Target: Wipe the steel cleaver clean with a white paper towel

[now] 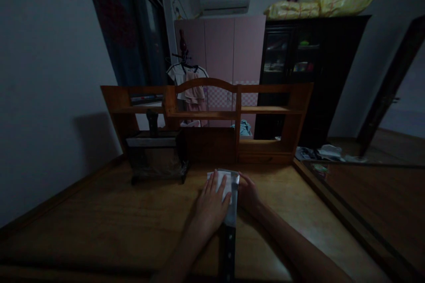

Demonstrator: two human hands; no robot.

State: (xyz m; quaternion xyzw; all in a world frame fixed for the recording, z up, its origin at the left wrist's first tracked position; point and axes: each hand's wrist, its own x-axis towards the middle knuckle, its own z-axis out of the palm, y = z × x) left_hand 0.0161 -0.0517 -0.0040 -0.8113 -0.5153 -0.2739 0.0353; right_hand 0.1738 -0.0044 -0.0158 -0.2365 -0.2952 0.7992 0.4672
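A cleaver (233, 210) lies in front of me, its black riveted handle pointing toward me and its metal blade pointing away. A white tissue or cloth (225, 181) covers part of the blade. My left hand (214, 201) rests flat on this white piece, fingers spread, pressing it on the blade. At the blade's far right corner is my right hand (249, 192), its fingers curled and gripping the edge of the blade end. Part of those fingers is hidden.
On the wooden tabletop (159, 221) at the left stands a black knife block (156, 154) with a dark handle sticking up from it. A wooden shelf unit (204, 115) runs along the back. A raised wooden border (327, 199) lines the right side.
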